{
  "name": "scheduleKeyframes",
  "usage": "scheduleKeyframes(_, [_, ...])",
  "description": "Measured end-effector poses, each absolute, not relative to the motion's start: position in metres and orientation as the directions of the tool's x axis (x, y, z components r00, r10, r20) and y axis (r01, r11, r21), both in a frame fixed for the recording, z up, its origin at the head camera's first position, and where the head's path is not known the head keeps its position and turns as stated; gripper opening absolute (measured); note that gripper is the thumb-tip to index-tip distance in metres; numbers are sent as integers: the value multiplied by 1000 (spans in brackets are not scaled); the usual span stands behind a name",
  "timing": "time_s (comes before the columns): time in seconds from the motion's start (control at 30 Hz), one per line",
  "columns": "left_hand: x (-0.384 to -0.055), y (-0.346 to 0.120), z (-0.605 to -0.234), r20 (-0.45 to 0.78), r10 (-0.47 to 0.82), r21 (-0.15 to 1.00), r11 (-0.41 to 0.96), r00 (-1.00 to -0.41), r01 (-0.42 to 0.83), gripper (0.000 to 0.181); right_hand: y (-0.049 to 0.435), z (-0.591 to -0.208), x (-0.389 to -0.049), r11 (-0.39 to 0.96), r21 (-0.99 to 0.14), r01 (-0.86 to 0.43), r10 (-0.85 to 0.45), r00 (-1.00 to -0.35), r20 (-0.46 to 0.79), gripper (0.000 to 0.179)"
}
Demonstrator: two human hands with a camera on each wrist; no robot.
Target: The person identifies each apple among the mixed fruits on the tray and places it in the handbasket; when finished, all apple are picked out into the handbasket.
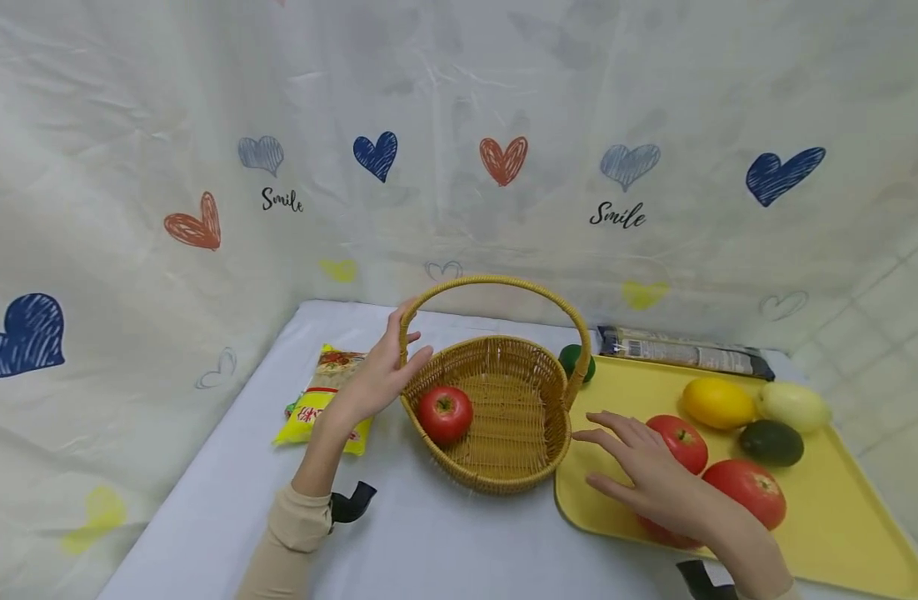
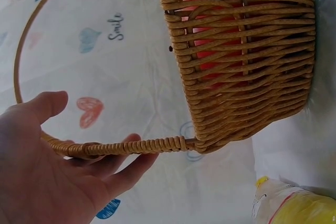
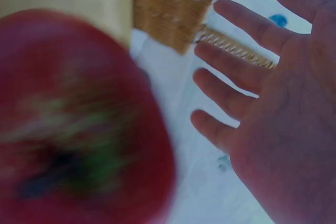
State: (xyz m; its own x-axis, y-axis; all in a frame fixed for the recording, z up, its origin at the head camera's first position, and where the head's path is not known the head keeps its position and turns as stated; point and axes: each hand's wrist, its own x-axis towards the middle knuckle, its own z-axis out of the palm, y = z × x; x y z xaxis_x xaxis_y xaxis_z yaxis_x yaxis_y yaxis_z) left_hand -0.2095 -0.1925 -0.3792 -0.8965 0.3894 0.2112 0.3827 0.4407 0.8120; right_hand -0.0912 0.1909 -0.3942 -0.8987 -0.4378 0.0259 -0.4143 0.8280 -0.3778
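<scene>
A wicker basket [image 1: 515, 417] with a tall arched handle [image 1: 496, 281] stands in the middle of the table, a red apple [image 1: 445, 415] at the left inside it. My left hand [image 1: 376, 375] is at the handle's left side, fingers behind it and thumb standing off in front; the left wrist view shows the fingers [image 2: 131, 174] loosely extended along the handle, not wrapped round it. Empty and spread, my right hand [image 1: 654, 475] hovers over the near left part of a yellow tray [image 1: 841, 517]. A large red fruit [image 3: 89, 124] blurs beside it in the right wrist view.
On the tray lie an apple [image 1: 680, 442], a bigger red fruit [image 1: 744, 492], a lemon [image 1: 719, 402], a pale green fruit [image 1: 795, 407] and an avocado [image 1: 771, 442]. A green fruit [image 1: 571, 357] sits behind the handle. Left stands a yellow food packet [image 1: 309, 412]; behind the tray, a long dark package [image 1: 684, 354].
</scene>
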Motion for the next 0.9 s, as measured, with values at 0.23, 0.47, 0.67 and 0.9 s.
scheduleKeyframes(0.23, [-209,-189,-379,203,392,816,438,-897,376,79,210,-417,-82,880,-318,-353,-340,-935,97,57])
scheduleKeyframes(0.47, [-209,-187,-380,194,397,822,433,-897,370,79,229,-436,-76,905,-290,-310,-253,-942,218,51])
scheduleKeyframes(0.67, [-208,-188,-379,197,379,819,443,-904,364,80,239,-441,-76,924,-244,-295,-245,-945,218,45])
scheduleKeyframes(0.9, [-209,-191,-379,189,380,811,459,-905,362,80,238,-448,-72,946,-151,-286,-266,-953,143,46])
